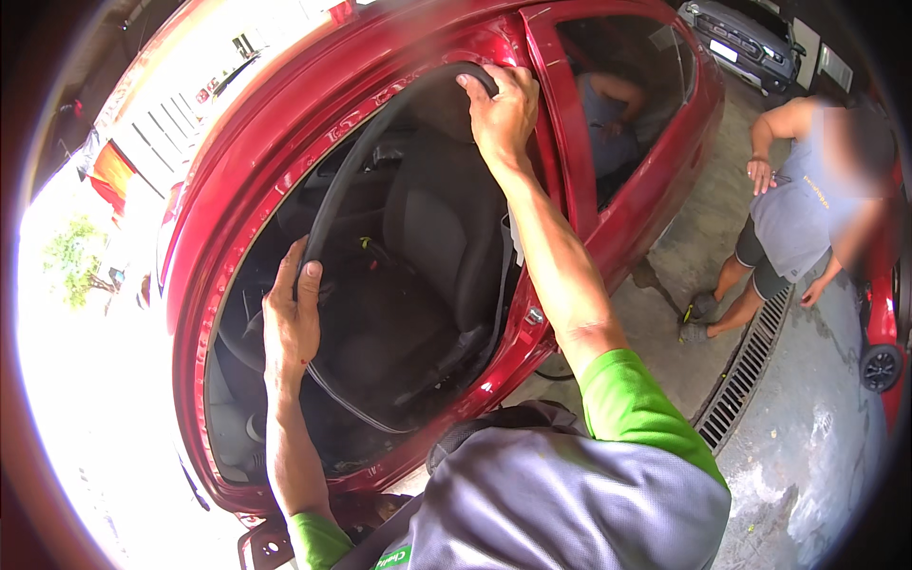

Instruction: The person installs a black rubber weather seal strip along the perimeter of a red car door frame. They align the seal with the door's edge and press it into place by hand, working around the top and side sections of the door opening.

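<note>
A black rubber door seal [348, 171] arcs across the front door opening of a red car [285, 104]. My left hand [292, 318] pinches the strip partway along its length, inside the opening. Farther up, near the pillar between the front and rear doors, my right hand [503, 104] grips the upper stretch of the seal against the frame. Below my left hand the strip hangs in a loose loop [356, 410] toward the sill. Bare red metal flange shows along the roof edge, apart from the seal. Inside the car stands a dark front seat [427, 218].
The red rear door [617, 123] stands to the right, its glass reflecting a person. A person in a grey sleeveless top [798, 199] stands on the right beside a floor drain grate [746, 366]. A grey vehicle [746, 43] is parked behind, and another red car [888, 370] at far right.
</note>
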{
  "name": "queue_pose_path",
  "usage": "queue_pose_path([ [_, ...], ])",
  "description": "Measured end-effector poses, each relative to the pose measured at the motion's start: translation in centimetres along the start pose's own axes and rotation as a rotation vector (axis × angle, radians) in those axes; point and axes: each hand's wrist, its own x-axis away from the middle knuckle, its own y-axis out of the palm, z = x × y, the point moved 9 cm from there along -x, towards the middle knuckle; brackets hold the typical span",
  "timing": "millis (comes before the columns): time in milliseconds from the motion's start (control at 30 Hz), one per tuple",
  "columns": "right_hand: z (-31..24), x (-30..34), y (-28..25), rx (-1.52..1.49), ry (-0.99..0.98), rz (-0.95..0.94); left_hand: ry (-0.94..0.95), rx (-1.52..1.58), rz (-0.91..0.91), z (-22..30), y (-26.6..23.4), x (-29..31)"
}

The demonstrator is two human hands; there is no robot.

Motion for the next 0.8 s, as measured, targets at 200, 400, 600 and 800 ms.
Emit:
queue_pose_path([
  [200,-0.5,-0.5,-0.3,0.124,0.046,-0.005,0.002,0.023,-0.049,-0.8,0.5,-0.5],
  [400,-1.5,-1.4,-0.4,0.239,-0.162,0.060,0.090,-0.067,0.067,-0.2,-1.4,-3.0],
  [600,-1.1,-1.5,0.1,0.091,-0.186,-0.035,0.197,0.051,0.044,1.5,-0.6,-0.8],
  [800,-1.7,-1.5,-0.2,0.126,-0.098,-0.013,0.380,0.016,0.282,2.6,-2.3,-2.7],
])
